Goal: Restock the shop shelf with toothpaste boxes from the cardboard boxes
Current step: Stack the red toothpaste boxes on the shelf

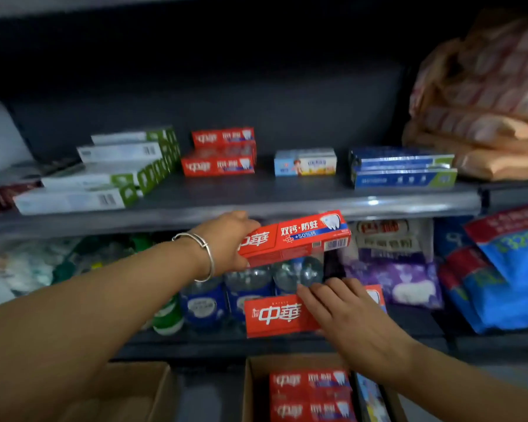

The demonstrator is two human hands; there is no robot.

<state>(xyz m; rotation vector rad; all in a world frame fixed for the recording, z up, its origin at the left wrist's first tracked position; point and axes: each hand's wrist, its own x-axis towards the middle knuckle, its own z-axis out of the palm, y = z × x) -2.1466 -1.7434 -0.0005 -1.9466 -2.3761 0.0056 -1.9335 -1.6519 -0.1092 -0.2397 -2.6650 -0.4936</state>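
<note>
The left hand grips one end of a long red printed-card toothpaste box, held level just below the grey shelf edge. The right hand lies over a second red toothpaste box; whether its fingers curl around it I cannot tell. Such cartons look light, stiff and easily dented, best held across the narrow sides. More sit in the brown cardboard box below.
</note>
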